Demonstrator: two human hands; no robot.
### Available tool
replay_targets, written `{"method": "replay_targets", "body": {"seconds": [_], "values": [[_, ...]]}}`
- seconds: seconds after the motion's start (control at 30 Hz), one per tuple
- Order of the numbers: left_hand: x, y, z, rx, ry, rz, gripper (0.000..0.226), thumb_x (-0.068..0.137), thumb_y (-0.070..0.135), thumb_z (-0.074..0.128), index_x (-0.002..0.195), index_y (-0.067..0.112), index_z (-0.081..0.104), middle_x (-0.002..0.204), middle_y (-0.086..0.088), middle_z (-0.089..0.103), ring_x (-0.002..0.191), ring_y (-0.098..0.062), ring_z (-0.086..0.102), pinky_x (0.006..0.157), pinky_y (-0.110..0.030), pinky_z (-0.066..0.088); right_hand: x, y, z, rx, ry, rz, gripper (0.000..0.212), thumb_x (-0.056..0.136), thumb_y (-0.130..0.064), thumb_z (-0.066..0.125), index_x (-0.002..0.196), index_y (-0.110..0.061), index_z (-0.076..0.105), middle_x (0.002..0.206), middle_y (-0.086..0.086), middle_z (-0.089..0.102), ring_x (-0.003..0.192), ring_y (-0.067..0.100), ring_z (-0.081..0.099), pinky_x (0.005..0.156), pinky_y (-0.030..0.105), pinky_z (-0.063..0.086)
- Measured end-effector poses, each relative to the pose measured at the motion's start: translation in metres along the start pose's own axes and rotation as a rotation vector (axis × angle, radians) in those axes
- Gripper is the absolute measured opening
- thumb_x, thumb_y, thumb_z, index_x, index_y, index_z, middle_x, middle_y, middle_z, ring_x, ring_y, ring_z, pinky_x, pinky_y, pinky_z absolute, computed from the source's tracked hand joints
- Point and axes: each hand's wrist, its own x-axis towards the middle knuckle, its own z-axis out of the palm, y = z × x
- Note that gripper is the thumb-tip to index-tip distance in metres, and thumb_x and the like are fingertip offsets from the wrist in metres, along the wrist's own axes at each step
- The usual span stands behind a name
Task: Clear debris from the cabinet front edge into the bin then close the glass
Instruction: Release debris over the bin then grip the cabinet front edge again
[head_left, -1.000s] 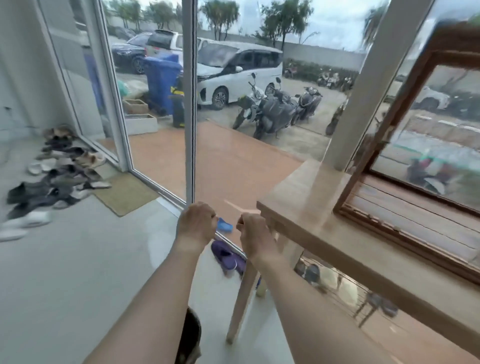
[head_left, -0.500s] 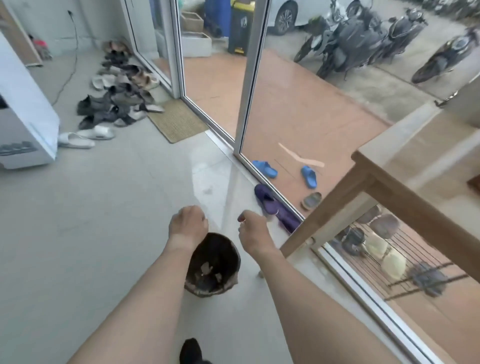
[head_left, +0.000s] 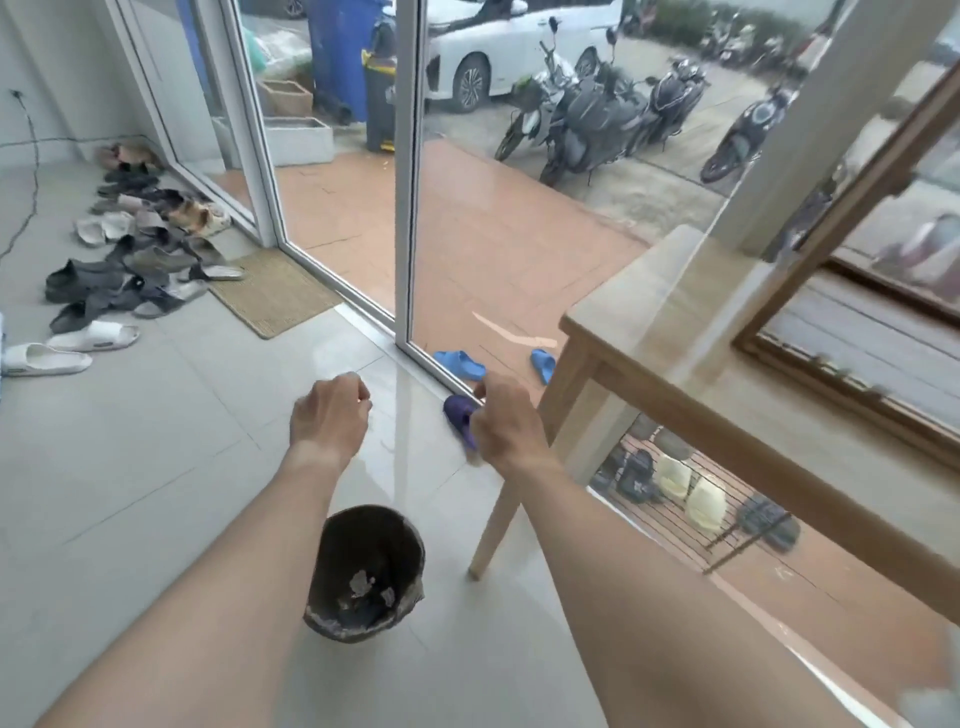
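Note:
A small dark bin (head_left: 363, 577) stands on the tiled floor below my forearms, with pale scraps of debris in its bottom. My left hand (head_left: 328, 415) is held out over the floor beyond the bin, fingers curled shut; nothing shows in it. My right hand (head_left: 503, 422) is also curled shut, close to the corner leg of the wooden cabinet (head_left: 639, 332). Whether either fist holds debris is hidden. On the cabinet top at the right stands a wood-framed glass panel (head_left: 852, 270), tilted open.
A white-framed glass wall (head_left: 406, 208) runs behind the hands, with blue and purple sandals (head_left: 460, 364) at its base. A heap of shoes (head_left: 135, 260) and a doormat (head_left: 272, 296) lie to the left. Motorbikes and a white car are parked outside.
The view dipped to the floor and has lifted again. Both fists have stayed closed and moved forward, past the bin, which now sits nearer to me under my forearms.

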Motion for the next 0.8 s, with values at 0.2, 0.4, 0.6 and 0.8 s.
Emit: {"method": "replay_targets", "body": {"seconds": [0.2, 0.4, 0.6, 0.8], "values": [[0.001, 0.129, -0.029, -0.112, 0.156, 0.258, 0.011, 0.088, 0.015, 0.055, 0.089, 0.01, 0.064, 0.088, -0.021, 0.07, 0.087, -0.042, 0.064, 0.075, -0.044, 0.053, -0.017, 0.016, -0.129, 0.006, 0.279, -0.069, 0.025, 0.084, -0.002, 0.041, 0.102, -0.006, 0.056, 0.106, 0.019, 0.065, 0.095, 0.037, 0.062, 0.079, 0.044, 0.051], [-0.016, 0.237, -0.03, -0.105, 0.179, 0.427, 0.008, 0.086, 0.02, 0.055, 0.09, 0.019, 0.063, 0.09, -0.018, 0.071, 0.088, -0.04, 0.065, 0.075, -0.043, 0.051, -0.044, 0.071, -0.223, 0.006, 0.499, 0.056, 0.029, 0.085, 0.002, 0.037, 0.104, -0.003, 0.057, 0.105, 0.021, 0.065, 0.095, 0.038, 0.063, 0.074, 0.039, 0.047], [-0.038, 0.332, -0.019, -0.133, 0.141, 0.577, 0.011, 0.085, 0.019, 0.058, 0.091, 0.018, 0.067, 0.091, -0.015, 0.073, 0.091, -0.038, 0.065, 0.078, -0.043, 0.053, -0.081, 0.145, -0.293, -0.017, 0.6, 0.219, 0.029, 0.086, -0.004, 0.045, 0.112, -0.006, 0.058, 0.11, 0.018, 0.064, 0.101, 0.037, 0.063, 0.083, 0.041, 0.048], [-0.064, 0.409, 0.004, -0.177, 0.099, 0.717, 0.013, 0.087, 0.017, 0.057, 0.092, 0.014, 0.069, 0.093, -0.011, 0.073, 0.091, -0.035, 0.065, 0.077, -0.041, 0.051, -0.105, 0.208, -0.333, -0.013, 0.664, 0.436, 0.028, 0.083, 0.002, 0.04, 0.104, -0.006, 0.057, 0.108, 0.016, 0.063, 0.099, 0.036, 0.061, 0.078, 0.036, 0.045]]}}
